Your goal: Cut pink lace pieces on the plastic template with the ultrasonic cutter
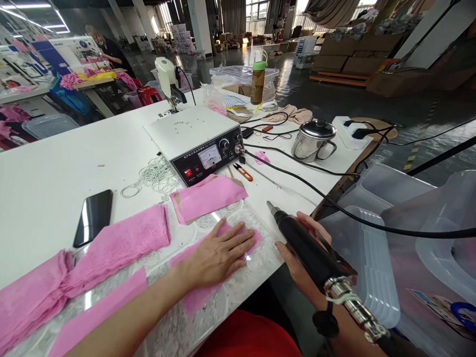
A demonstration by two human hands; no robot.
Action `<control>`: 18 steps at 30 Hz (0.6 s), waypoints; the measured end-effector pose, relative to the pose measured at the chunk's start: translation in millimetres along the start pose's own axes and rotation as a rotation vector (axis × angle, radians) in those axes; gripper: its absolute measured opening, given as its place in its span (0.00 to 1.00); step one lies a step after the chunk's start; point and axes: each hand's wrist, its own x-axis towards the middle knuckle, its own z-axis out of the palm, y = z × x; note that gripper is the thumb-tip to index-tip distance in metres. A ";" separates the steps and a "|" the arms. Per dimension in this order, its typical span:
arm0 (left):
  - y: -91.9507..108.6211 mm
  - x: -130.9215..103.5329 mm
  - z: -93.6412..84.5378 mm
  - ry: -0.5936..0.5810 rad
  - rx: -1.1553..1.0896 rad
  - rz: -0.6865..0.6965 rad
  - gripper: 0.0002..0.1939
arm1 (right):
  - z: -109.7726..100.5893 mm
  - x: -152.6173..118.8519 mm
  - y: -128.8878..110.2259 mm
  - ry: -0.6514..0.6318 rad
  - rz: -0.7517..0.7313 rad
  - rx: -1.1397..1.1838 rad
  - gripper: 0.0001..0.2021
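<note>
White table [126,134], marbled clear mat [238,310], factory floor [293,74].

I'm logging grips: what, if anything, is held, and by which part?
The right hand holds the tool by its black handle; the left hand lies on pink fabric.

We count two bare hands, one left hand [217,255] and one right hand [303,253]. We record one black cylindrical handheld tool [308,248], one white metal box with a black front panel [208,154], and two folded stacks of pink scallop-edged fabric, first stack [31,300] and second stack [124,244]. We further find one pair of orange-handled snips [243,172], one lidded silver metal mug [314,141] and one brown bottle with a green lid [258,83]. The tangled pale green thin loops [158,174] overlap; we cannot count them.
</note>
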 end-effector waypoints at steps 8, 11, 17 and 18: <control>1.5 -0.1 0.0 0.004 -0.034 -0.018 0.26 | 24.3 34.8 14.0 0.390 0.069 0.458 0.23; 1.9 0.2 -0.9 0.007 -0.038 -0.018 0.26 | 19.6 57.3 8.8 0.571 0.082 0.617 0.12; 1.9 -0.5 1.9 0.022 -0.036 -0.001 0.26 | -2.6 67.7 -21.1 0.372 0.249 0.812 0.10; 1.9 -0.7 2.5 0.024 -0.039 -0.001 0.26 | -3.3 65.8 -23.8 0.332 0.266 0.813 0.10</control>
